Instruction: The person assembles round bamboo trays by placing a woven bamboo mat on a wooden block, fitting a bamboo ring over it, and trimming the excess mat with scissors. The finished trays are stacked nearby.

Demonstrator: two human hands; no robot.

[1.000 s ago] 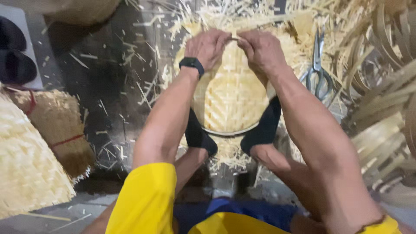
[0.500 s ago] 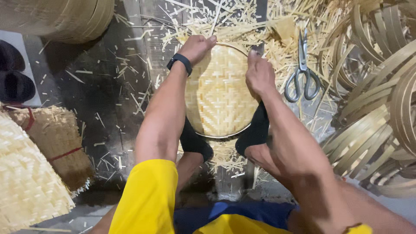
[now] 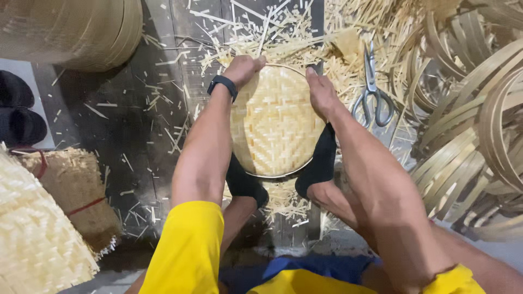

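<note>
A round woven bamboo tray point(image 3: 275, 122) lies on the dark floor between my two feet in black socks. My left hand point(image 3: 243, 68), with a black band on its wrist, grips the tray's far left rim with curled fingers. At the far right rim my right hand point(image 3: 321, 93) presses on the edge, fingers closed over it. Both forearms reach down over the tray from my yellow sleeves.
Steel scissors point(image 3: 372, 90) lie right of the tray among bamboo strips and shavings point(image 3: 272, 32). Bent bamboo hoops point(image 3: 474, 125) pile up at the right. Woven mats point(image 3: 38, 234) sit at the lower left, stacked trays point(image 3: 76, 30) at the upper left, black shoes point(image 3: 19, 111) at the left edge.
My hands have spread from the top middle of the tray to its left and right rim. The view has shifted, so the tray sits lower in the frame.
</note>
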